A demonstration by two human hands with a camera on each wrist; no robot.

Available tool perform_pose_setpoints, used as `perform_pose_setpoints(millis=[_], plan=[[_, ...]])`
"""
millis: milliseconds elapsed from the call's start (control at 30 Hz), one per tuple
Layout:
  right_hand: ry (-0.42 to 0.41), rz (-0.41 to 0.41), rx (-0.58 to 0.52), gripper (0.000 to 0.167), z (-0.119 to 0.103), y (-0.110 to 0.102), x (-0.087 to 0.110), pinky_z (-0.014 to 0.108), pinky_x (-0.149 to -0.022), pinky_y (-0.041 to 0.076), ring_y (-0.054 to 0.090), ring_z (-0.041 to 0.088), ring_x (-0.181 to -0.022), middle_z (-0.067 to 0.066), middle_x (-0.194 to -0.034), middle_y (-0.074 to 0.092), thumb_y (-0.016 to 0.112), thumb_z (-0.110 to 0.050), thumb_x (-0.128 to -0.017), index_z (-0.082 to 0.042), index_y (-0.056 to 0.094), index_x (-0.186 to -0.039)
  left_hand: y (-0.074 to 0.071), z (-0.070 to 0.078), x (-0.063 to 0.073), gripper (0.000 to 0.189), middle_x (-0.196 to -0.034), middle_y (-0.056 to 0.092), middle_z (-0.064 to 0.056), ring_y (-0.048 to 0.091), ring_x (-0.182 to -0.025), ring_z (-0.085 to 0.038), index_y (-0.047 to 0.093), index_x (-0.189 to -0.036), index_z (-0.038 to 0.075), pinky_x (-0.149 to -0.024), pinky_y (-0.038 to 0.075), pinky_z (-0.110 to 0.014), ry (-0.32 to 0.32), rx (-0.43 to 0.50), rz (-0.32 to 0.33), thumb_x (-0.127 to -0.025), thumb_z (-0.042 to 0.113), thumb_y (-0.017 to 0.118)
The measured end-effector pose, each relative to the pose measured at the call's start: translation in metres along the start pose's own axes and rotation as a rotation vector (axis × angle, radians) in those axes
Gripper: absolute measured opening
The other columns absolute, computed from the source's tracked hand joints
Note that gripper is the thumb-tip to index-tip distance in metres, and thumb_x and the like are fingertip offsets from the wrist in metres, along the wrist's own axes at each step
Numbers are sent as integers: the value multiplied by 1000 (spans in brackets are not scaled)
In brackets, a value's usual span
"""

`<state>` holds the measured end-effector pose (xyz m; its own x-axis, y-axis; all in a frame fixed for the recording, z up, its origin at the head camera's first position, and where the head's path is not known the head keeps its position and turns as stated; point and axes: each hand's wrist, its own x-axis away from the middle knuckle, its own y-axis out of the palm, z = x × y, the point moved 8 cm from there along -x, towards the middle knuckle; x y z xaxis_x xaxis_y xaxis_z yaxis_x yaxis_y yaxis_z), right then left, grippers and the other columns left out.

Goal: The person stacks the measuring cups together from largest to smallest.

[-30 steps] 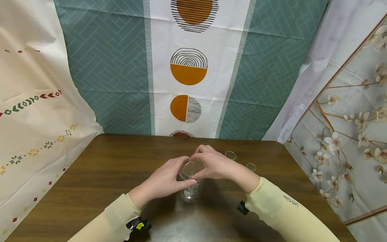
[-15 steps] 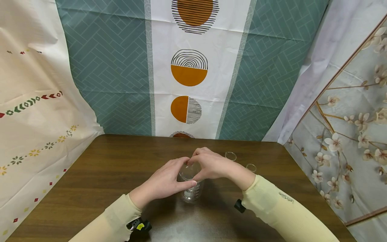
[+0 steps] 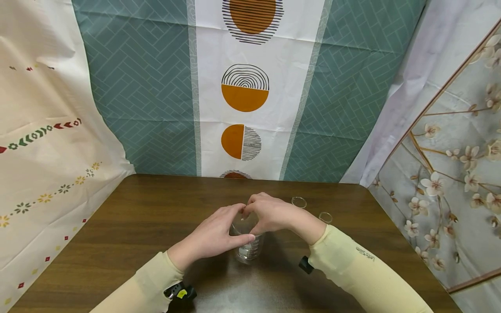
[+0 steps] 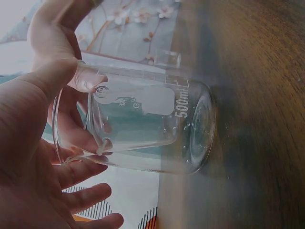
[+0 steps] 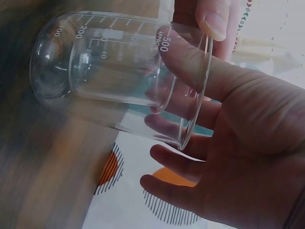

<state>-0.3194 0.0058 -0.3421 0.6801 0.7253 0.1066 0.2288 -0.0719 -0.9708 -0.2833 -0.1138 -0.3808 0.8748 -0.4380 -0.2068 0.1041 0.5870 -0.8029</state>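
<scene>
A clear glass beaker [image 3: 247, 253], marked 500ml in the left wrist view, stands upright on the wooden table. Inside it is a smaller glass beaker [image 5: 78, 78], its base above the larger one's bottom. My left hand [image 3: 213, 232] holds the large beaker near its rim, thumb on the near side and fingers round the far left. From above, my right hand [image 3: 275, 213] reaches into the large beaker's mouth and grips the small beaker by its upper part, thumb and some fingers inside the outer rim. In the head view, the hands hide much of both rims.
Behind my right forearm, two round glass rims [image 3: 299, 202] [image 3: 325, 217] show on the table [image 3: 156, 204]; the vessels below them are hard to make out. Patterned cloths hang at the back [image 3: 156, 87], left [image 3: 47, 152] and right [image 3: 462, 208].
My right hand has sunk slightly into the large beaker, lowering the small one; its wrist and sleeve have shifted left. The left hand stays almost still on the large beaker.
</scene>
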Motion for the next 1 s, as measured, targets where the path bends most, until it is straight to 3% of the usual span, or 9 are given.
perform_pose_setpoints(millis=[400, 1000], plan=[[-3, -67, 75, 37, -3, 6, -5, 40, -102, 54, 59, 24, -128, -3, -126, 71, 97, -29, -86, -22, 84, -120, 1, 1, 0, 87, -154, 60, 1, 53, -144, -28, 52, -158, 15, -114, 47, -57, 15, 3, 5, -95, 69, 77], [40, -96, 142, 36, -3, 9, -9, 43, -101, 55, 59, 21, -125, -6, -122, 70, 98, -33, -86, -25, 84, -119, 1, 2, 0, 85, -150, 61, 4, 54, -141, -27, 53, -156, 16, -112, 48, -55, 18, 11, 6, -95, 69, 78]])
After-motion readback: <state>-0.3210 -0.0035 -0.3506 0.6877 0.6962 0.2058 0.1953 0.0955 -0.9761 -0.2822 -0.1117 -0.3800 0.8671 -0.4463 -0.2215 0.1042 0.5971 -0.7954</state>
